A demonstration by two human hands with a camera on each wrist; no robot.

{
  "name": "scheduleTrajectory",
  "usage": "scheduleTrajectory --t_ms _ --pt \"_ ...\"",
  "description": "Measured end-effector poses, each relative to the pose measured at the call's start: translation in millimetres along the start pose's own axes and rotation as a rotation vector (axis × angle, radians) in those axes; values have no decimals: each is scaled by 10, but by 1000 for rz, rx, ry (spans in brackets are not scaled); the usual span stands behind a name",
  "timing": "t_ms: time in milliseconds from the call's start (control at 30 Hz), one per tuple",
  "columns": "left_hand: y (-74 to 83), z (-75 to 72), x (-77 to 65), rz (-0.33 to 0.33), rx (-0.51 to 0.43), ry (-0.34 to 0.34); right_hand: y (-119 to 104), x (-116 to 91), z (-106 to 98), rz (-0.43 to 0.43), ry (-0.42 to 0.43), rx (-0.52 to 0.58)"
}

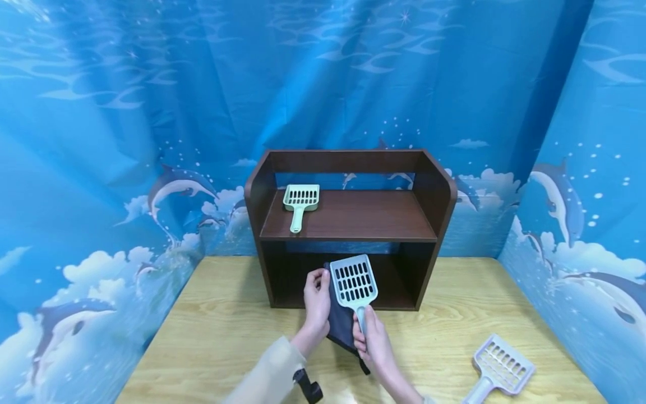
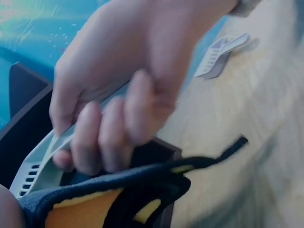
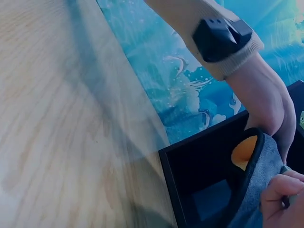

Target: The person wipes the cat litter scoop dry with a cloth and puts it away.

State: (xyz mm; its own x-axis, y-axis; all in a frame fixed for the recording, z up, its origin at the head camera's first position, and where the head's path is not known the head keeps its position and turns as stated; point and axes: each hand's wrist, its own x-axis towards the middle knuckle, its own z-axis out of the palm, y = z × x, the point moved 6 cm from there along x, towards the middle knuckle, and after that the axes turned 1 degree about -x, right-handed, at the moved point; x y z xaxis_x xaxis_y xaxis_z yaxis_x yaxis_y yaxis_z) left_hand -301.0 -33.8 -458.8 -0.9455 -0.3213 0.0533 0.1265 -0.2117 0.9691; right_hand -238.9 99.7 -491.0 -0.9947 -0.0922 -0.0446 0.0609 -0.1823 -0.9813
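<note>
My left hand (image 1: 317, 297) pinches the upper edge of a dark cloth (image 1: 340, 325), which hangs down at a slant in front of the shelf. In the right wrist view the cloth (image 3: 267, 166) is folded over, with its orange inner side showing. A narrow dark strip trails from it in the left wrist view. My right hand (image 1: 375, 342) grips the handle of a pale blue-grey litter scoop (image 1: 353, 279), its slotted head pointing up and overlapping the cloth in the head view. The fingers (image 2: 111, 133) of that hand are curled.
Behind the hands stands a dark brown two-tier shelf (image 1: 353, 240). A light green litter scoop (image 1: 301, 196) lies at the left of its upper board. On the wooden table (image 1: 212, 331), a pale lilac scoop (image 1: 504, 365) lies at the right front.
</note>
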Motion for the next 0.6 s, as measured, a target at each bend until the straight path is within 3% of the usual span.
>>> scheduleTrajectory --t_ms 267,500,600 --pt "-31 39 -139 -22 50 -66 -66 112 -81 13 22 -1" --pt "22 -133 111 -36 60 -60 -31 38 -98 81 -50 -92" --pt "73 -190 242 -25 121 -131 -25 -8 -142 101 -104 -150"
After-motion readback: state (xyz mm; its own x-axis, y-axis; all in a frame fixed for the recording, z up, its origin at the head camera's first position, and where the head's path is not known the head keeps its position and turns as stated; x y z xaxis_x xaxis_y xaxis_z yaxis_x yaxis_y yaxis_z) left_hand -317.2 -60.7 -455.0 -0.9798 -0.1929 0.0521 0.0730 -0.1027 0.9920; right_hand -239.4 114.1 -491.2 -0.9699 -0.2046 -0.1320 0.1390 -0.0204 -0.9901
